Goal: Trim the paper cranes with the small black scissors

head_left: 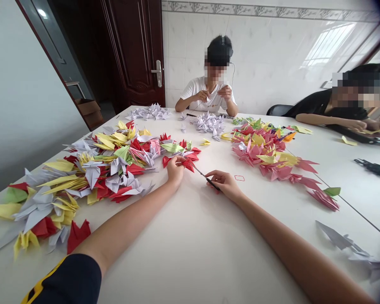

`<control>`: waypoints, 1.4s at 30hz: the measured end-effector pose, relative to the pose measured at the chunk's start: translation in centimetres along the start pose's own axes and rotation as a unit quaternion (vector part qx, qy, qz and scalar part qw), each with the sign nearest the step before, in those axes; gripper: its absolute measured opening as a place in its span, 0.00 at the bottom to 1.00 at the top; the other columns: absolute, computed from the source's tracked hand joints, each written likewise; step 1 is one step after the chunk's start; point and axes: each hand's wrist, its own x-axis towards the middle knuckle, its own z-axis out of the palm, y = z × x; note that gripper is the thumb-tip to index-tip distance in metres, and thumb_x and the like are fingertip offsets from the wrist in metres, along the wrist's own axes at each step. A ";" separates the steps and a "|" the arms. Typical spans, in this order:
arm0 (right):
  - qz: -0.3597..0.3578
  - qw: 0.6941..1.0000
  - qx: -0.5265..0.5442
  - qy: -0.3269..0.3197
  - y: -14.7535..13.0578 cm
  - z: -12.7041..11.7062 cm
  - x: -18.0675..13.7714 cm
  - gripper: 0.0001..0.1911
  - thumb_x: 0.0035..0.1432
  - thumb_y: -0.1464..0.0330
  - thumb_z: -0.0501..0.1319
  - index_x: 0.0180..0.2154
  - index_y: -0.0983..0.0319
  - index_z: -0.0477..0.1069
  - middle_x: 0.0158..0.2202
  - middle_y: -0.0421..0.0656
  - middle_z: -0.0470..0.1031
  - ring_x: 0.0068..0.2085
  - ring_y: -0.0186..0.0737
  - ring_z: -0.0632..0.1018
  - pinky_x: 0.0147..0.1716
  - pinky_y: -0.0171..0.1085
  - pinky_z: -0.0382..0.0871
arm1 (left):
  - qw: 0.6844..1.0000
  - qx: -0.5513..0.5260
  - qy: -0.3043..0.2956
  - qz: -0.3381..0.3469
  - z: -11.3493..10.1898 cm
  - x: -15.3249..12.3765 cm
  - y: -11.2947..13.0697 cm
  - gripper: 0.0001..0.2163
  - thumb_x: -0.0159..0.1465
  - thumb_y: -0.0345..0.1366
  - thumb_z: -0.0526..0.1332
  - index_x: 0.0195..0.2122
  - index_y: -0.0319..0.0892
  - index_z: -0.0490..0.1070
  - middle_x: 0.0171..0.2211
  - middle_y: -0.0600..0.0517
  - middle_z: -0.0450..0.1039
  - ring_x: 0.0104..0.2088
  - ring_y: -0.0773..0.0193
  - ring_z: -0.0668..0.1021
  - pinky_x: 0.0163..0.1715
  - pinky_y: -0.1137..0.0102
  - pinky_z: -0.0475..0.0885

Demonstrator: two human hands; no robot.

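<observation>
My left hand (175, 169) is closed on a red folded paper crane (187, 163) at the edge of a big heap of paper cranes (91, 169) in red, yellow, white, green and pink. My right hand (225, 182) pinches a thin dark needle-like tool (205, 176) whose tip points into the red crane. Both forearms rest on the white table (196, 249).
A strung chain of pink, red and yellow cranes (272, 158) runs to the right. White crane piles (209, 123) lie at the far side, where a person in a white shirt (209, 90) works. Another person (345, 112) sits at far right. A small red loop (239, 177) lies near my right hand.
</observation>
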 end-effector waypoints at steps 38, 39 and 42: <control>0.005 1.000 -0.018 0.005 0.0 0.0 0.0 0.18 0.53 0.58 0.67 0.42 0.61 0.75 0.28 0.39 0.74 0.24 0.34 0.72 0.20 0.32 0.64 | 0.999 -0.038 0.006 0.020 -0.1 -0.2 0.6 0.12 0.43 0.22 0.53 0.26 0.41 0.70 0.27 0.53 0.73 0.31 0.64 0.76 0.34 0.70 0.71; 0.006 1.000 -0.017 0.005 -0.1 0.0 0.0 0.18 0.52 0.58 0.67 0.42 0.61 0.75 0.27 0.39 0.73 0.23 0.34 0.72 0.20 0.32 0.64 | 0.999 -0.038 0.007 0.018 -0.1 -0.2 0.6 0.12 0.43 0.22 0.53 0.26 0.41 0.70 0.27 0.53 0.73 0.31 0.64 0.76 0.33 0.70 0.71; 0.009 1.000 -0.017 0.005 -0.4 0.1 -0.1 0.17 0.52 0.59 0.67 0.42 0.61 0.75 0.26 0.38 0.73 0.22 0.32 0.71 0.19 0.32 0.63 | 0.999 -0.037 0.008 0.014 -0.1 -0.2 0.5 0.12 0.43 0.23 0.53 0.26 0.41 0.70 0.27 0.53 0.73 0.30 0.65 0.76 0.33 0.71 0.71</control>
